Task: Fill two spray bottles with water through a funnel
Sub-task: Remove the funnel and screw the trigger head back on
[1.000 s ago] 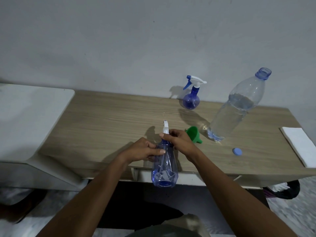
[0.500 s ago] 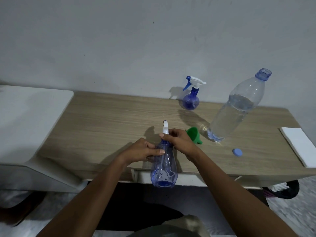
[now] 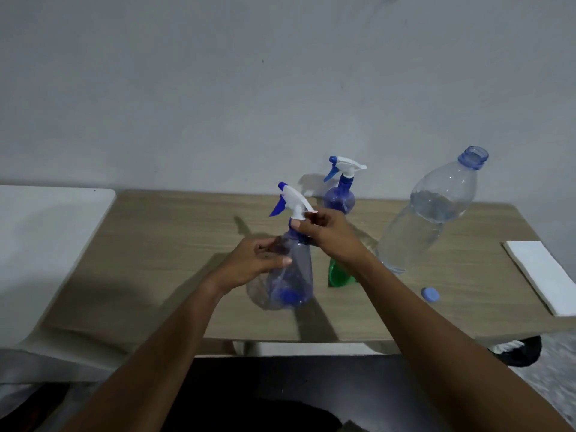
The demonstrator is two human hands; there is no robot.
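Two hands work the near spray bottle (image 3: 296, 275), raised upright over the table (image 3: 156, 244) from its edge a second ago; left hand (image 3: 255, 263) grips its body, right hand (image 3: 327, 235) pinches the trigger head (image 3: 293, 199) at its collar; filling likely awaits unscrewing; funnel (image 3: 338, 275) lies just beside.

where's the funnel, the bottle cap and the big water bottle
green funnel (image 3: 338, 275), head view, on its cone
blue cap (image 3: 430, 295), head view, on its top
water bottle (image 3: 427, 219), head view, on its body
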